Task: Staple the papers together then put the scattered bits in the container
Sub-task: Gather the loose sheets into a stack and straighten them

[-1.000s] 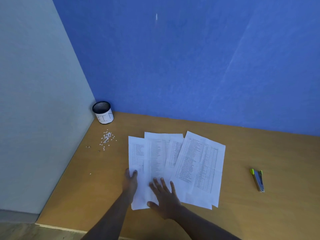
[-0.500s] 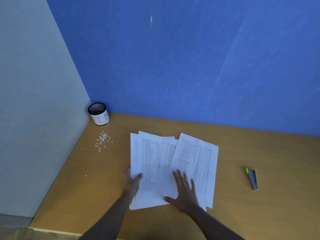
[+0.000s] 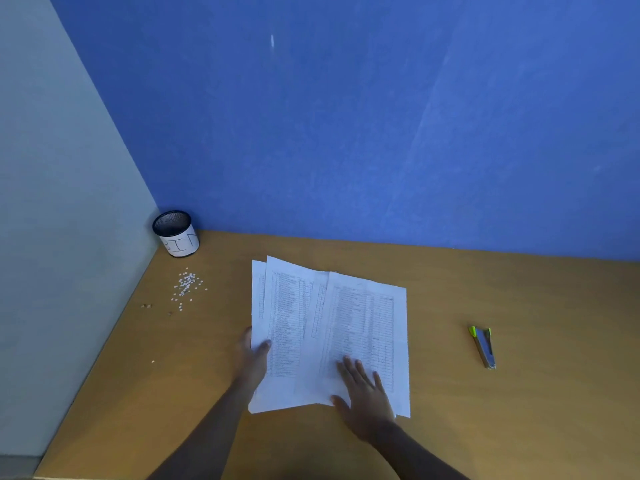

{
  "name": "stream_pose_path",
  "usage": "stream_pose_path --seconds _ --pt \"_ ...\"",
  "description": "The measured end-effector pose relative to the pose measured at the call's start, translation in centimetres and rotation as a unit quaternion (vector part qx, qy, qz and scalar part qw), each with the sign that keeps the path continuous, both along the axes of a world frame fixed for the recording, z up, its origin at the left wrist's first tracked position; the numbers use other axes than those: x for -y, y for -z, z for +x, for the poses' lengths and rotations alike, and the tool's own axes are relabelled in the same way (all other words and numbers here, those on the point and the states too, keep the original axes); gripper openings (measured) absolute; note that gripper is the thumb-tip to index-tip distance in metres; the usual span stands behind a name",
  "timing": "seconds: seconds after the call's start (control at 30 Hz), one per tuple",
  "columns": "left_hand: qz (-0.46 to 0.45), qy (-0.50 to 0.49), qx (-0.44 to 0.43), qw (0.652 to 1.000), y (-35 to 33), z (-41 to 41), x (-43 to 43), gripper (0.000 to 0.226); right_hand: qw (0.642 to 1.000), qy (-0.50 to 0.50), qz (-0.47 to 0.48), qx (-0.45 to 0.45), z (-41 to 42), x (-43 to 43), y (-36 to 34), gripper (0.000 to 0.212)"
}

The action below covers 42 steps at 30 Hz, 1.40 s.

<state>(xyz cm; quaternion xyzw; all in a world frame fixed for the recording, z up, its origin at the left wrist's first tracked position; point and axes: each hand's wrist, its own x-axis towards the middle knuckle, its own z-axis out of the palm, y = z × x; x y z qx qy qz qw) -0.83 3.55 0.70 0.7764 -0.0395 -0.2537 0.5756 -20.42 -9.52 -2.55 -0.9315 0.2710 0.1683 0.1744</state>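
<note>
Several printed white papers [image 3: 311, 323] lie overlapped in the middle of the wooden desk [image 3: 519, 393]. My left hand [image 3: 254, 358] grips the left edge of the pile, thumb on top. My right hand [image 3: 363, 393] lies flat, fingers spread, on the rightmost sheet near its lower edge. A small stapler [image 3: 483, 346] with a green tip rests on the desk to the right, apart from both hands. Scattered white bits [image 3: 187, 287] lie at the left, just in front of a black mesh container [image 3: 176, 233] labelled BIN in the corner.
A blue wall [image 3: 346, 133] runs along the back of the desk and a grey panel [image 3: 52, 202] closes off the left side. A few stray brown and white specks [image 3: 147, 305] lie near the left edge.
The fanned sheets have been pushed closer together. My right hand has slid rightward onto the rightmost sheet, and my left hand has taken the pile's left edge.
</note>
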Motion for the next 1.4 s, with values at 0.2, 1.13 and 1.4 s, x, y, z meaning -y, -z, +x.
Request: stream_pose_path --seconds 0.2,1.13,1.4 --pt "0.011 -0.001 -0.012 1.0 0.2 0.2 -0.2 0.031 0.999 0.005 -0.006 0.033 -1.2 0.5 0.0 0.066" --pt "0.08 -0.027 0.01 0.996 1.7 4.8 -4.5 0.037 0.964 0.258 0.039 0.058 -2.3 4.0 1.0 0.095" --pt "0.084 0.045 -0.02 0.995 2.3 3.2 -1.9 0.04 0.983 0.165 0.073 0.044 0.6 1.0 0.4 0.084"
